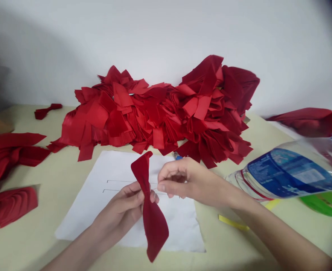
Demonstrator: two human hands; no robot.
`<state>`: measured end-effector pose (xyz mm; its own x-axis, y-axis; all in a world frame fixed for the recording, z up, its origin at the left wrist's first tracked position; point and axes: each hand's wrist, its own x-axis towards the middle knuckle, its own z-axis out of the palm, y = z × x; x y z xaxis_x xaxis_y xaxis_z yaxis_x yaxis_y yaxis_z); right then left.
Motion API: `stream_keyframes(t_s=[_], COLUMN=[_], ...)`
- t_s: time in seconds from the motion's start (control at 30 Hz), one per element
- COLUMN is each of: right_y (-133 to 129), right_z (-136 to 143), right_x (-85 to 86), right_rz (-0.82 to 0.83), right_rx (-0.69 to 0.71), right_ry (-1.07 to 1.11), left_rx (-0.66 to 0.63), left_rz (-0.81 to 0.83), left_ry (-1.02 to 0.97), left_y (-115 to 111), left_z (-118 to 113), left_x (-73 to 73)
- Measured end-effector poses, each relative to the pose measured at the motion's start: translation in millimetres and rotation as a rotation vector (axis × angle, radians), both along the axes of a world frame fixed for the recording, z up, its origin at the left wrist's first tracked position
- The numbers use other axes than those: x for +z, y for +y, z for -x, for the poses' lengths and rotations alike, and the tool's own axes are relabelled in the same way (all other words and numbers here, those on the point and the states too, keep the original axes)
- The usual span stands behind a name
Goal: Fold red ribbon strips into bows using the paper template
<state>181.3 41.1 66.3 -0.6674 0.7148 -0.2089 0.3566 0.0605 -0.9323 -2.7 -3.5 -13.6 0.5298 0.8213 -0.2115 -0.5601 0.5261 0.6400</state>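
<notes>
A dark red velvety fabric strip [156, 222], gathered narrow at its middle like a bow, is held upright over the paper. My left hand [130, 203] pinches it at the gathered waist, with the thumb in front and fingertips showing behind. Just to the right, my right hand [180, 178] is closed, thumb and forefinger pressed together on what looks like a thin thread running toward the strip's waist. The thread is barely visible. Below both hands lies a white sheet of paper [84, 214] with ruled black lines.
A large heap of red fabric strips [154, 113] stands against the wall. More red stacks [8, 203] lie at left, with a small finished-looking bow [47, 111] behind. At right are a clear plastic bottle [290, 171], a green packet [326, 203] and a yellow strip [233, 223].
</notes>
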Motion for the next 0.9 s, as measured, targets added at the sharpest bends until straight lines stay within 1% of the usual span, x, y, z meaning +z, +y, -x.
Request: stream_keyframes(t_s=[0.13, 0.27, 0.43, 0.5, 0.57, 0.77, 0.83, 0.9], right_y=[3.1, 4.8, 6.3, 8.2, 10.8, 14.6, 13.3, 11.4], right_z=[1.6, 1.8, -2.8, -4.2, -4.5, -1.7, -1.5, -2.0], right_x=[-1.8, -4.0, -7.0, -9.4, -12.9, -26.6, -30.0, -31.7], right_rz=[0.04, 0.047, 0.038, 0.05, 0.08, 0.167, 0.192, 0.193], right_rx=[0.051, 0.124, 0.142, 0.14, 0.158, 0.315, 0.357, 0.382], right_ry=[0.004, 0.028, -0.037, -0.058, -0.033, 0.179, 0.205, 0.185], left_rx=[-0.01, 0.005, 0.014, -0.011, -0.042, -0.136, -0.188, -0.257], left_rz=[0.044, 0.07, 0.087, 0.083, 0.061, -0.011, -0.012, 0.01], left_ry=[-0.079, -0.096, -0.099, -0.109, -0.115, -0.107, -0.122, -0.119], left_y=[0.2, 0.7, 0.0, -1.0, -2.2, -5.7, -8.1, -11.5], left_z=[3.0, 3.7, 2.0, 1.2, 0.8, -0.4, -1.4, -3.1], left_x=[-2.5, -3.5, -3.2, -2.9, -3.0, -2.3, -1.0, 0.9])
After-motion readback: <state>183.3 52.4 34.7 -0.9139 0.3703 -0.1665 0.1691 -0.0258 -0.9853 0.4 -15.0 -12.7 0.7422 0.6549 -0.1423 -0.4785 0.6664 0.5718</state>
